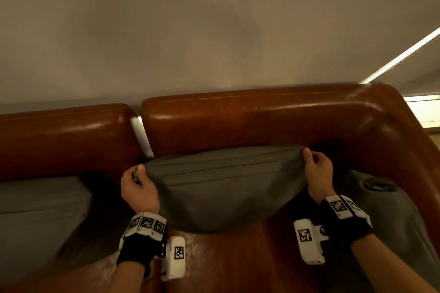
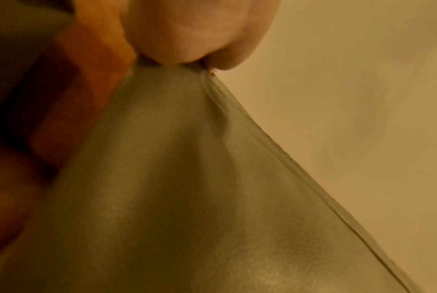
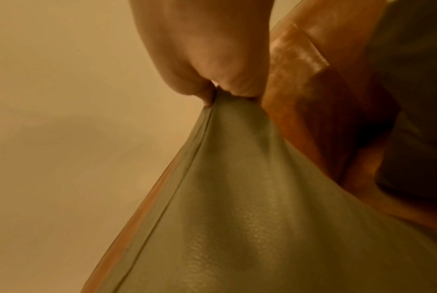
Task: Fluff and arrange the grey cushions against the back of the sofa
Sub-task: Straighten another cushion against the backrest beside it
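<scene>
A grey cushion [image 1: 221, 188] hangs between my two hands in front of the brown leather sofa back [image 1: 250, 121]. My left hand [image 1: 139, 178] pinches its upper left corner, and my right hand [image 1: 312, 162] pinches its upper right corner. The cushion sags in the middle, its lower edge just above the seat [image 1: 226, 264]. Close up, the left wrist view shows my left hand [image 2: 187, 59] gripping the grey cushion [image 2: 187, 198] by its corner. In the right wrist view my right hand [image 3: 220, 89] holds the grey cushion [image 3: 262, 208] the same way.
A second grey cushion [image 1: 35, 216] lies on the seat at the left. A third grey cushion [image 1: 390, 211] leans in the right corner by the armrest [image 1: 409, 140]. A plain wall [image 1: 214, 31] rises behind the sofa, with a gap [image 1: 142, 135] between the two back sections.
</scene>
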The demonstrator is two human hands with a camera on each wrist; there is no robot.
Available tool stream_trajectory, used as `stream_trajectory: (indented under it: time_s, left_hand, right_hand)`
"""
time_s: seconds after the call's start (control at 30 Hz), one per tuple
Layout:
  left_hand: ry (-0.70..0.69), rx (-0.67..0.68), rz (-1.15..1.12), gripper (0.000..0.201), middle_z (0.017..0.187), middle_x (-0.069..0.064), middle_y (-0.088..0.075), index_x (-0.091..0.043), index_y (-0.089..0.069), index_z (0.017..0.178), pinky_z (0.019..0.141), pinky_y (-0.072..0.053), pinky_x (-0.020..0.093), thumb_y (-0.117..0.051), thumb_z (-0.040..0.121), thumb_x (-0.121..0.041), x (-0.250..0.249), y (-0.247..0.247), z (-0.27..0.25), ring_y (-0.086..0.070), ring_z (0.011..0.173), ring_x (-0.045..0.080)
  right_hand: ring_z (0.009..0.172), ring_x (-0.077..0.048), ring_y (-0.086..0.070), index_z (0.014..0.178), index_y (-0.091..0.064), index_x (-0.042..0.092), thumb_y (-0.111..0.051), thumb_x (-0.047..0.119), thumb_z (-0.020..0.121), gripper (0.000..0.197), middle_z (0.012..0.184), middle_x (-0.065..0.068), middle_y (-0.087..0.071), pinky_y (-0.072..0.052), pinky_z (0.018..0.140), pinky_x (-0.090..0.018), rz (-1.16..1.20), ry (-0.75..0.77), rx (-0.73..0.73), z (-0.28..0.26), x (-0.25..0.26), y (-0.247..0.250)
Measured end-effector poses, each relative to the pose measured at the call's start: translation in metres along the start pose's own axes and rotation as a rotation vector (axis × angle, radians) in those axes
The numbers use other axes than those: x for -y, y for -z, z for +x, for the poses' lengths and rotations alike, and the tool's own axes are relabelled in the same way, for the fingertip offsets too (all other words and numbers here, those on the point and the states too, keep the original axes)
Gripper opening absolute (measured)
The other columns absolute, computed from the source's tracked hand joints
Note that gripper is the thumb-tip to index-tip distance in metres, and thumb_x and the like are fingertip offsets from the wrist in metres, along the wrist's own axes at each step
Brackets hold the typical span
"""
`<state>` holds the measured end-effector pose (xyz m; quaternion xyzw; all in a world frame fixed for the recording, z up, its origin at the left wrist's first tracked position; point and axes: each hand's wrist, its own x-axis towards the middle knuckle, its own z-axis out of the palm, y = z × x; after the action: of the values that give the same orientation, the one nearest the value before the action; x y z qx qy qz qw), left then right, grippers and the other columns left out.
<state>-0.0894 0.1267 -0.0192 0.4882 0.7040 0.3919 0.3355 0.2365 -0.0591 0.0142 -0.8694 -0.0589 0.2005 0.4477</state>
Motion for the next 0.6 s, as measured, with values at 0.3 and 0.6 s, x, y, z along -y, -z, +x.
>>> stream_trajectory:
  time_s: [0.3,0.6]
  left_hand:
    - [-0.076,0.059,0.402,0.032,0.131,0.020,-0.044,-0.010,-0.050,0.122,0.098,-0.033,0.050,-0.047,0.092,-0.022,-0.004,-0.007,-0.002,-0.041,0.122,0.038]
    - [-0.739,0.948,0.862,0.053,0.154,-0.010,-0.028,-0.037,-0.020,0.144,0.107,-0.004,0.060,-0.001,0.096,-0.047,-0.021,-0.071,-0.109,-0.019,0.144,0.017]
  right_hand:
    - [0.115,-0.035,-0.047,0.118,-0.050,-0.008,-0.043,0.021,0.098,0.036,0.131,-0.022,-0.040,-0.037,0.098,-0.037,-0.204,0.027,-0.013,-0.010,-0.009,-0.016]
    - [0.110,-0.037,-0.049,0.114,-0.052,-0.009,-0.044,0.019,0.098,0.033,0.125,-0.024,-0.043,-0.036,0.093,-0.033,-0.260,0.109,-0.010,-0.012,-0.013,-0.014]
